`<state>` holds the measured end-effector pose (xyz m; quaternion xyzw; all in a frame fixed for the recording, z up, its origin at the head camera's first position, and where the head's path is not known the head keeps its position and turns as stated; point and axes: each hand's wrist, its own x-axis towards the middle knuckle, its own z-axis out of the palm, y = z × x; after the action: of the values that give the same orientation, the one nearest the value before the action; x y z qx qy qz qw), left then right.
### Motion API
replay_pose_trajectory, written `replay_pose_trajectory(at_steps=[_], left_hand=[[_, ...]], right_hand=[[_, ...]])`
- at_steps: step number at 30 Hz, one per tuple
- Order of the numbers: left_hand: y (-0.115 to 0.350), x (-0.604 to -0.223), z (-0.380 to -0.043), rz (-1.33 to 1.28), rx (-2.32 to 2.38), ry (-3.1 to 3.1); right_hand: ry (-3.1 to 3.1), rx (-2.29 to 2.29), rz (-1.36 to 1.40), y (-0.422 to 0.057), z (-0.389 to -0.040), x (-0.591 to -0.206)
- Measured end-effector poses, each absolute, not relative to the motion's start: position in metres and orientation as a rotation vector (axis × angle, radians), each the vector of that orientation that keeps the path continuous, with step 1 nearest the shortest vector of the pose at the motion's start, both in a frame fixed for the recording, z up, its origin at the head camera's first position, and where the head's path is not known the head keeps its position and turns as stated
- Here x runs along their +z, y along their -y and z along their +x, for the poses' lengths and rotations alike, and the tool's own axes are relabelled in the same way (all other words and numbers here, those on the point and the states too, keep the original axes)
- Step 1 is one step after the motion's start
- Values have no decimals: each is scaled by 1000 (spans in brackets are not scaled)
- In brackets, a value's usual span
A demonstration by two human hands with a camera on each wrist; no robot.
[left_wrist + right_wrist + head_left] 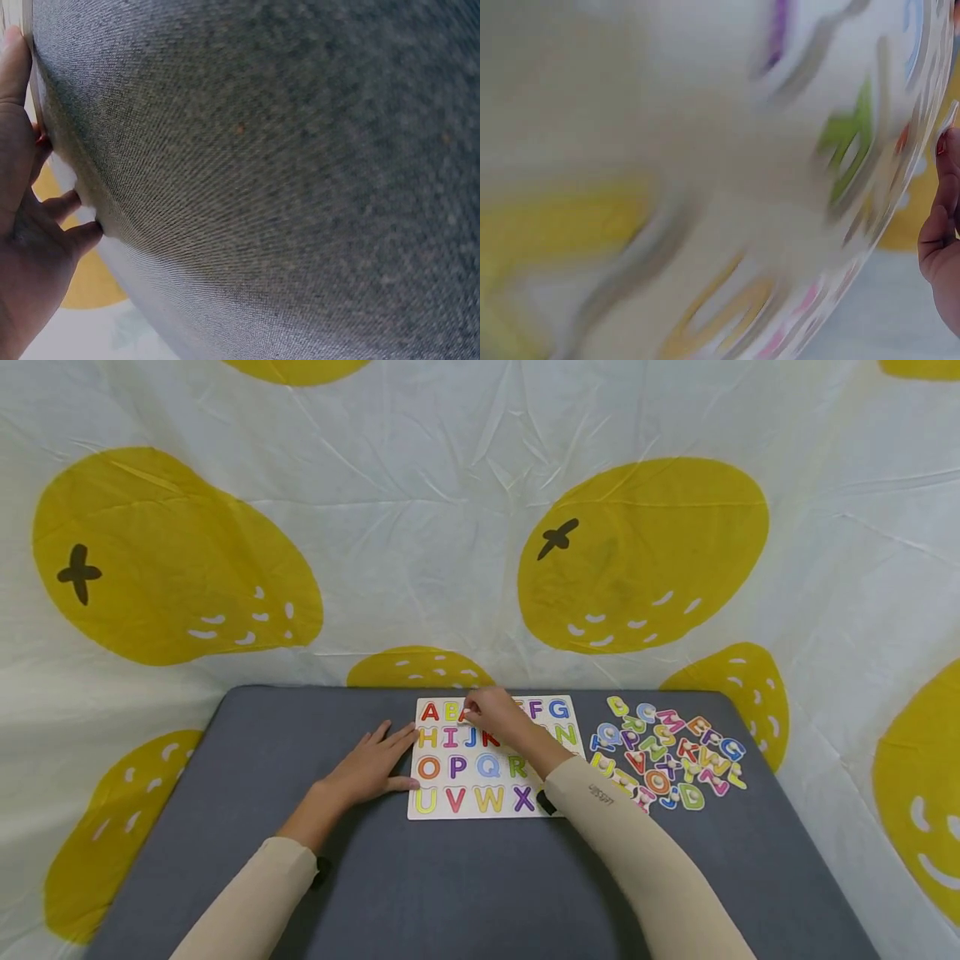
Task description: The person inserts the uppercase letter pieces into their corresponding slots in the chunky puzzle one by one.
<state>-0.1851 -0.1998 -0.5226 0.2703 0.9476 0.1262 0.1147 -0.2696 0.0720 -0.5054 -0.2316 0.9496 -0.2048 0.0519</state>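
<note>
A white alphabet board with coloured letters printed in rows lies on the grey table. My left hand is spread at its left edge, fingertips and thumb touching the board's side. In the left wrist view that hand shows fingers stretched toward the edge. Over the top row, my right hand pinches a red letter A piece between thumb and fingers. The right wrist view catches only the side of this hand, with the piece's pale edge at the fingertips. My right forearm hides part of the board's right side.
Loose coloured letter pieces lie in a scattered heap on the table right of the board, some overlapping. The grey table ends at the back against a white curtain with yellow fruit prints.
</note>
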Motion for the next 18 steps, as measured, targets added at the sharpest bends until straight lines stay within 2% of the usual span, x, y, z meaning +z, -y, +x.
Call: replay_pose_trajectory(at_steps=[6, 18], left_hand=[[201, -520, -185, 781, 363, -2784], [201, -524, -185, 804, 375, -2793]], right_hand=[[-2895, -595, -841, -41, -275, -509], [-2956, -465, -888, -8, -283, -512]])
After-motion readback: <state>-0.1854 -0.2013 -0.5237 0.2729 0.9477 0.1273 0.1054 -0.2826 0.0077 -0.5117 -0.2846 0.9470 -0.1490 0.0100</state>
